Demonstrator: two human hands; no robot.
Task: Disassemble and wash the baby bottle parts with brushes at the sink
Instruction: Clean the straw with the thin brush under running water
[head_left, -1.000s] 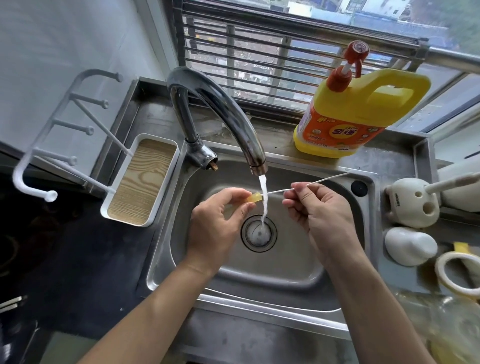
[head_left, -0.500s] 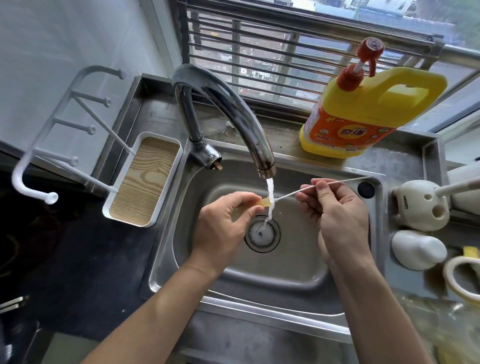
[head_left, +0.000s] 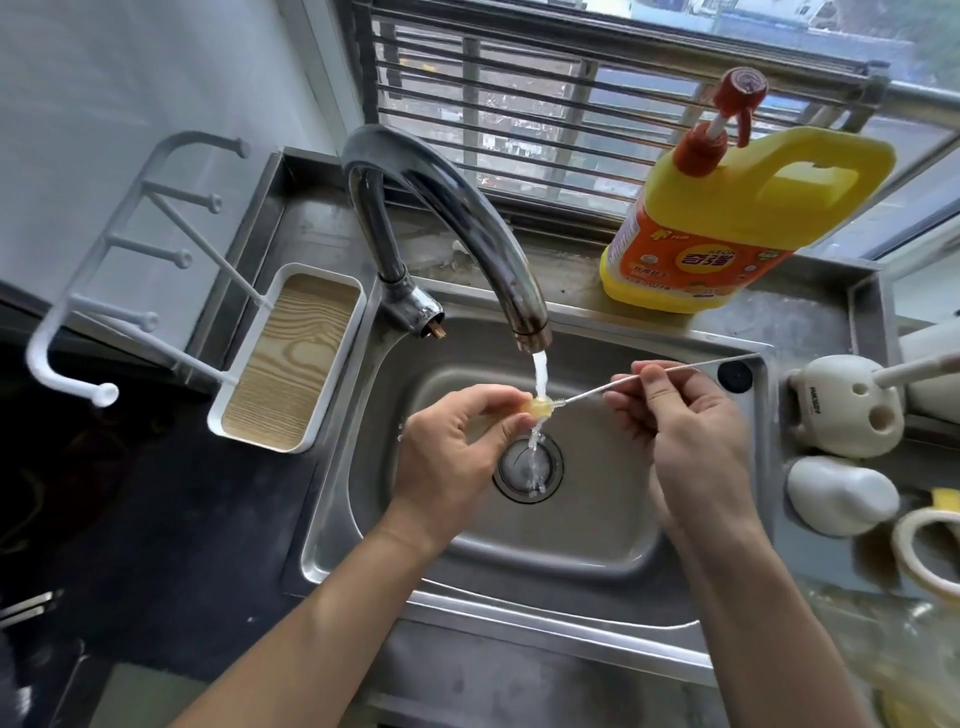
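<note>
Presently the washing step is in hand: the left hand (head_left: 447, 457) pinches a small amber part (head_left: 537, 409) — soft-looking, translucent, likely silicone — under the running tap (head_left: 467, 223), above the drain (head_left: 511, 467) of the steel sink (head_left: 571, 545). The right hand (head_left: 685, 441) pinches the thin wire-stemmed brush (head_left: 597, 391) between thumb and fingertips, its white bristled tip at the part. Judged next: work the bristles through the narrow bore with short strokes, gripping the slippery piece firmly lest it drop toward the drain.
</note>
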